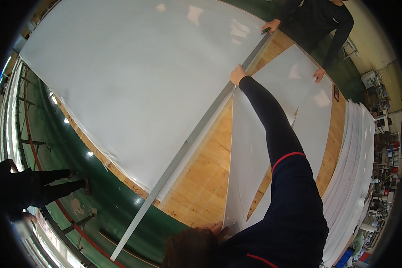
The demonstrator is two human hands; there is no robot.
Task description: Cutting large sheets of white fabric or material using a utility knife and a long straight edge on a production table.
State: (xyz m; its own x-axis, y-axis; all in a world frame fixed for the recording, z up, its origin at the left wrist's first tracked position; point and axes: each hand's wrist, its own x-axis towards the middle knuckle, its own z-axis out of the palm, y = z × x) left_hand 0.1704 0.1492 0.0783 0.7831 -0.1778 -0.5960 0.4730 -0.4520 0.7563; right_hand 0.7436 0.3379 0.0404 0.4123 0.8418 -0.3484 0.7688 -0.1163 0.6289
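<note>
A long grey metal straightedge (186, 142) runs diagonally along the edge of a large white sheet (134, 80). My right hand (239, 74), at the end of the outstretched arm, is closed on the straightedge around its upper part. My left hand (217, 228) is low in the view, beside the near tip of narrower white sheet pieces (245, 147); a brown, hair-like shape (190, 247) covers much of it, and its grip is unclear. At the far end, a co-worker's hand (271, 26) rests on the straightedge with a small green-handled tool (266, 31).
The wooden table (203, 178) shows between the sheets. The co-worker's other hand (319, 74) touches the narrower sheets, near a small dark object (336, 93). Stacked white sheets (350, 178) stand at the right. Another person (44, 183) is at the left, beside a rail (33, 147).
</note>
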